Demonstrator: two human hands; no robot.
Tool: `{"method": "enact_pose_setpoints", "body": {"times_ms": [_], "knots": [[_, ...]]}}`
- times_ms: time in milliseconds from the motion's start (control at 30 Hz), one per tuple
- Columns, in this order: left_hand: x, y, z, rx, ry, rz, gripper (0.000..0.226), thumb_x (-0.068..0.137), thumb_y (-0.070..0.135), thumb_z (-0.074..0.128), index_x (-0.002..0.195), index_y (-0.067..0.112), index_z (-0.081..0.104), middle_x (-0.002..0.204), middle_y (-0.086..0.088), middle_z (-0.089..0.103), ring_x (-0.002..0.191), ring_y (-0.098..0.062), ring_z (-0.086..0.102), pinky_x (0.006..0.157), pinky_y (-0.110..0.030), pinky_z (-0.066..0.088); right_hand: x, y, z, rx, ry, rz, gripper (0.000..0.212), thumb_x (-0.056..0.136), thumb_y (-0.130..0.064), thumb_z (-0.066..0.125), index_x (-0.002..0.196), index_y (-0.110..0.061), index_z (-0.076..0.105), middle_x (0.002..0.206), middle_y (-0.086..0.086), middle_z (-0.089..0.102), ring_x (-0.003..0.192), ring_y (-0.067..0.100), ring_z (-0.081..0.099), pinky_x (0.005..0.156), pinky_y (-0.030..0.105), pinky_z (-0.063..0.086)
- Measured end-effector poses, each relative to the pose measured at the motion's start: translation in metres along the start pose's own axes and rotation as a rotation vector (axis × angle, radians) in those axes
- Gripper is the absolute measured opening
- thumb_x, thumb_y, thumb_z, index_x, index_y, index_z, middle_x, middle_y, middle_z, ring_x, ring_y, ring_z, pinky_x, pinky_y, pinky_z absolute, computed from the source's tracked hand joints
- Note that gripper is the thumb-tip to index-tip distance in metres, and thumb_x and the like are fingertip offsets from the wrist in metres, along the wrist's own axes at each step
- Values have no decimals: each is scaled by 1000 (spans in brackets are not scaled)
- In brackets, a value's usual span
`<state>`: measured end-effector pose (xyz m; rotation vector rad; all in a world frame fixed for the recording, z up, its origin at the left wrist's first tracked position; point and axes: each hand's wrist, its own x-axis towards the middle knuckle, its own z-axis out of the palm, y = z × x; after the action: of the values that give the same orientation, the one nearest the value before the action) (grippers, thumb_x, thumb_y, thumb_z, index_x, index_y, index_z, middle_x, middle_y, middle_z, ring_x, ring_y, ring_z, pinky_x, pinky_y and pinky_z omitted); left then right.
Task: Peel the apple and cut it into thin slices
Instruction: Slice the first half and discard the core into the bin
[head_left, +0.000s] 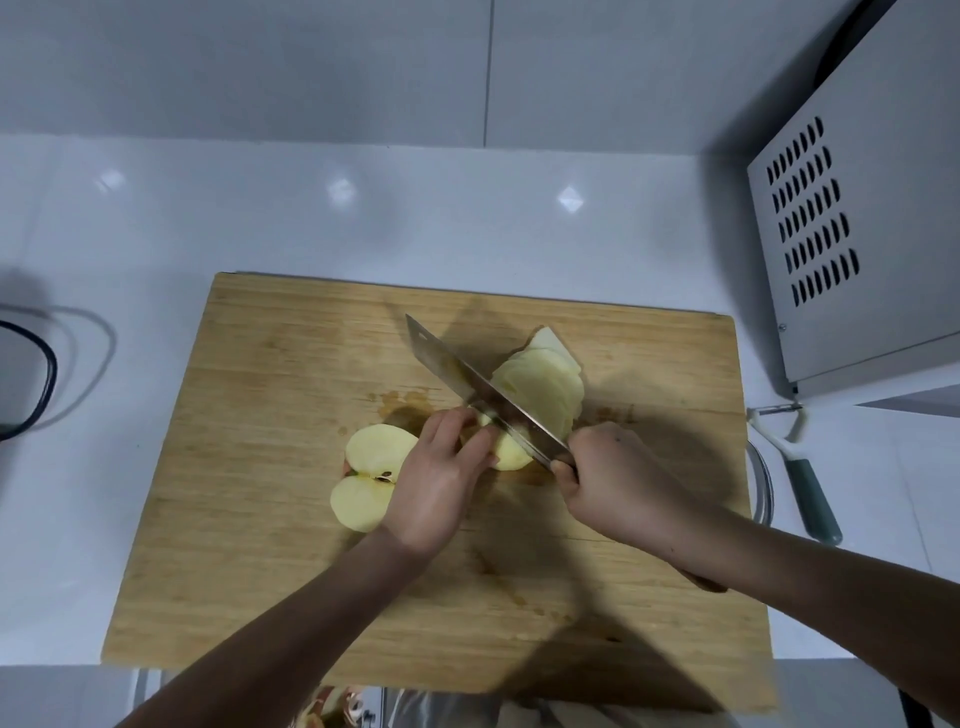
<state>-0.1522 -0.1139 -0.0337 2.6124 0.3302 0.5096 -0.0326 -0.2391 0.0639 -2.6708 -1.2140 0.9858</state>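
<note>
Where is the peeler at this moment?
The peeler lies on the white counter, right of the cutting board, below the grey appliance.

home kitchen: white counter (363, 218), cutting board (260, 467), microwave (883, 208).

The counter (218, 218) is white and glossy, with bright light reflections across its far half. A wooden cutting board (249, 519) lies flat at its centre, its near edge at the counter's front edge. To the right stands a white appliance (878, 244) — its vented side panel faces the board. In front of the appliance lies a peeler (802, 470) with a grey-green handle, just beside the board's right edge. At the far left a black cable (44, 379) curves over the surface.
</note>
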Motion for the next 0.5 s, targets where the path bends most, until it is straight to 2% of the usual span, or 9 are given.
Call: {"method": "enact_pose_setpoints", "body": {"times_ms": [167, 267, 367, 433, 500], "knots": [[0, -1, -1, -14, 9, 7, 16, 86, 23, 50, 98, 13, 45, 98, -19, 59, 92, -24, 45, 63, -34, 55, 18, -5, 17, 59, -2, 27, 32, 93, -22, 45, 62, -16, 41, 59, -6, 38, 76, 24, 61, 57, 27, 36], [-1, -2, -1, -7, -7, 8, 18, 86, 22, 50, 101, 11, 52, 99, -20, 61, 94, -26, 49, 66, -35, 56, 14, 1, 14, 96, 11, 22, 28, 94, -25, 45, 68, -15, 46, 59, -5, 43, 65, 19, 57, 52, 26, 38], [-1, -2, -3, 10, -33, -10, 28, 85, 19, 49, 103, 5, 66, 100, -18, 62, 95, -27, 53, 70, -33, 55, 2, 5, 5, 102, 45, 10, 25, 95, -26, 45, 73, -16, 52, 61, -6, 48, 56, 10, 50, 46, 19, 32], [0, -1, -5, 10, -46, -5, 24, 84, 15, 56, 101, 3, 67, 97, -18, 61, 93, -28, 55, 69, -34, 55, -5, 6, -2, 80, 52, -6, 26, 94, -27, 45, 78, -12, 58, 65, -2, 53, 60, 14, 54, 49, 22, 36], [1, 0, -6, 1, -63, -8, 21, 77, 5, 71, 97, 0, 67, 95, -20, 62, 88, -33, 60, 66, -36, 56, -10, 5, -7, 54, 43, -21, 27, 94, -27, 44, 80, -10, 60, 69, 1, 56, 65, 19, 58, 54, 26, 40]]}}
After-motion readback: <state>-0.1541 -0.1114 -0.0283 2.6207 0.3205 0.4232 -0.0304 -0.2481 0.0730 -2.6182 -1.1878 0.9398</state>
